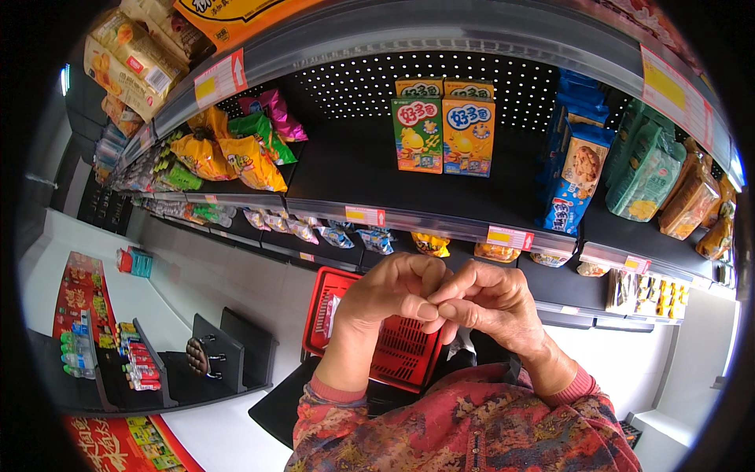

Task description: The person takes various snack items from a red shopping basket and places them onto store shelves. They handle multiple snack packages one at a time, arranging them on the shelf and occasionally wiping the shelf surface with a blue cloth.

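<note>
My left hand (pixel 396 293) and my right hand (pixel 492 304) meet fingertip to fingertip in front of my body. Nothing can be made out between the touching thumbs and fingers; the spot where they meet is partly hidden. Beneath them lies a red plastic shopping basket (pixel 407 353) with a small pink and white packet (pixel 332 312) at its left side. Beyond the hands, on a black shelf, stand a green snack box (pixel 417 137) and an orange snack box (pixel 466 138), side by side, with more boxes behind. To their right are blue cookie packs (pixel 575 183).
Yellow snack bags (pixel 253 162) fill the shelf's left part, green packs (pixel 646 171) its right. The shelf edge (pixel 424 227) with price tags runs just past my hands. A lower shelf holds small bags (pixel 430 243). Bottles (pixel 141 366) stand on a rack at the left.
</note>
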Motion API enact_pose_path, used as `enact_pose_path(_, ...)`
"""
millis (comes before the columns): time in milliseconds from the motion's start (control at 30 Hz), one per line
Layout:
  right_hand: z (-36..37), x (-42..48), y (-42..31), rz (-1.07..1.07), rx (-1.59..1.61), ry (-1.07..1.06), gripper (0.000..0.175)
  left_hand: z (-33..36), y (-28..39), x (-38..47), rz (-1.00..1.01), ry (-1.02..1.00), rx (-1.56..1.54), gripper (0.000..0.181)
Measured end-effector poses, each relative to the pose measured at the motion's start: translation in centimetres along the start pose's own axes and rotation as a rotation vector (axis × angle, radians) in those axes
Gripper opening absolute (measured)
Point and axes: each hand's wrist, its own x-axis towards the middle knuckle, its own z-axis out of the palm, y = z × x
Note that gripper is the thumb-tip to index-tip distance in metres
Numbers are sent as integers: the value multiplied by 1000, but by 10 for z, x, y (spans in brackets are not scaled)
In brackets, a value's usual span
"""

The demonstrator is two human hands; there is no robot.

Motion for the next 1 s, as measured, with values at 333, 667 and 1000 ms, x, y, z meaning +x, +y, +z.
enact_pose_path(333,1,5,2,0,26,16,12,-6,-4,-1,11,33,39,28)
enact_pose_path(667,5,9,7,-6,72,11,12,-25,-6,3,55,-111,44,31)
enact_pose_path(1000,8,11,5,32,44,7,14,-30,-8,6,85,-77,45,40)
